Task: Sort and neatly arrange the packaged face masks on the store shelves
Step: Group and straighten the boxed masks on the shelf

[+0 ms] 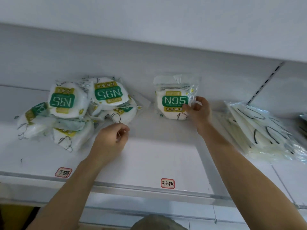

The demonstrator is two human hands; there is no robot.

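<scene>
- Head view: a white store shelf [149, 163] runs across the frame, with a white back panel [116, 63] behind it and a clear price rail [124, 186] along its front edge.
- A loose pile of N95 mask packs [74, 110] lies on the left part of the shelf, packs overlapping at odd angles; two on top show their green N95 labels upside down.
- One single N95 pack [174, 98] stands upright against the back panel near the middle of the shelf, label right way up and facing the camera, well apart from the pile.
- The right hand [197, 112] holds this upright pack at its lower right edge, thumb on the front and the other fingers curled behind it.
- The left hand [111, 138] is just in front of the right end of the pile, fingers curled into a loose fist. A thin edge of clear wrapping seems pinched at its fingertips, but I cannot tell for sure whether it has hold of a pack.
- On the right a stack of flat clear packs [262, 131] with black ear loops lies fanned out and slanted on the shelf.
- Two red-bordered handwritten labels sit at the front: a left label [63, 172] on the shelf surface and a middle label [167, 183] on the rail.
</scene>
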